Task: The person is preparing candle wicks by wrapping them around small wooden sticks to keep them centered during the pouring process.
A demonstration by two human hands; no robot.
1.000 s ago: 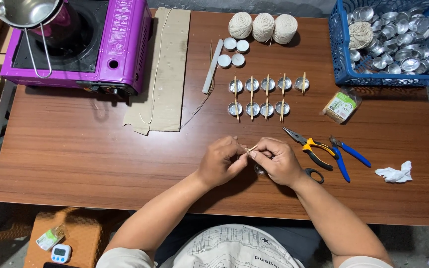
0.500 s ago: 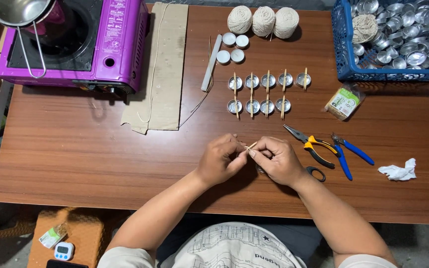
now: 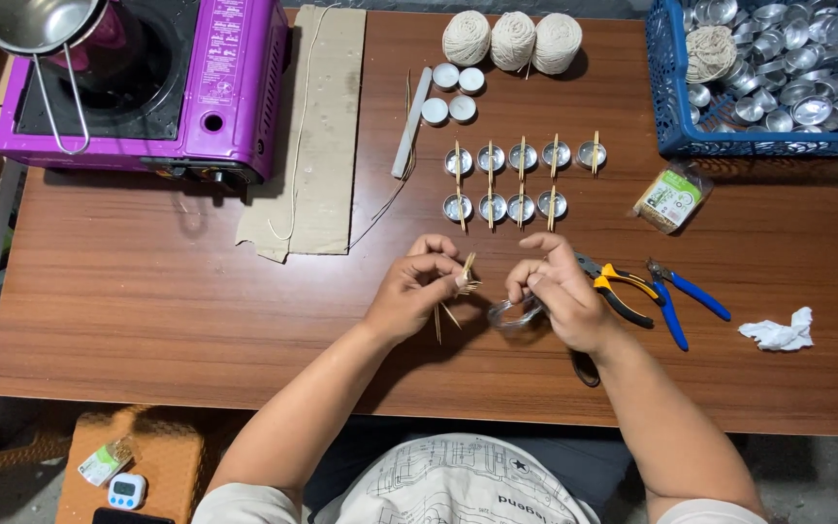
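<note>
Pinching a few thin wooden sticks (image 3: 456, 291), the left hand (image 3: 411, 291) holds them upright-tilted just beside the right hand (image 3: 557, 291), whose fingers close on a small metal cup (image 3: 510, 312). Beyond both hands lie two rows of stick-topped cups (image 3: 504, 182); yellow pliers (image 3: 616, 284) sit right, partly hidden by the right hand.

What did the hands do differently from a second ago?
The hands pulled apart. The left hand drew back left, holding small wooden sticks. The right hand shifted right with a small metal cup under its fingers. Before, both pinched one stick together. The rows of cups, the pliers and the stove stayed put.
</note>
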